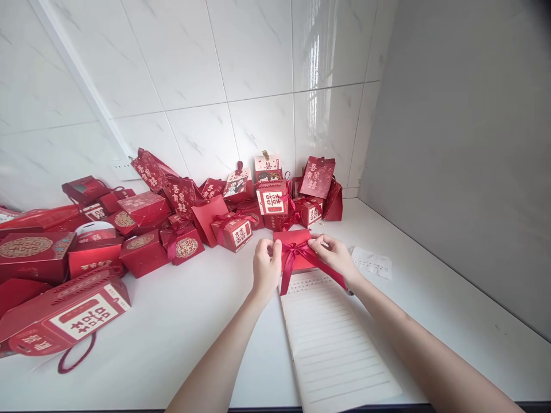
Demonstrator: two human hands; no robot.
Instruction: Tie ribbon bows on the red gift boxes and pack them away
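White tiles (253, 63) back the surface (167, 344), and one grey panel (456, 149) closes off its right side. Two hands work at the middle over one red box (297, 261), which has one ribbon (295, 249) tied in a bow across it. The left hand (267, 265) grips the box's left edge between thumb and fingers; the right hand (332, 253) is closed on its upper right corner, where the bow's loop meets the thumb. Two ribbon tails hang down, one past each side.

One notebook (340, 350) lies open under the box, its top lines written on and partly covered; the right arm hides some of its right side. One crumpled paper (373, 264) lies beyond that arm.

Behind and to the left are at least fifteen more boxes (146, 252), too overlapped to count exactly. One cord loop (78, 353) lies near the left front edge
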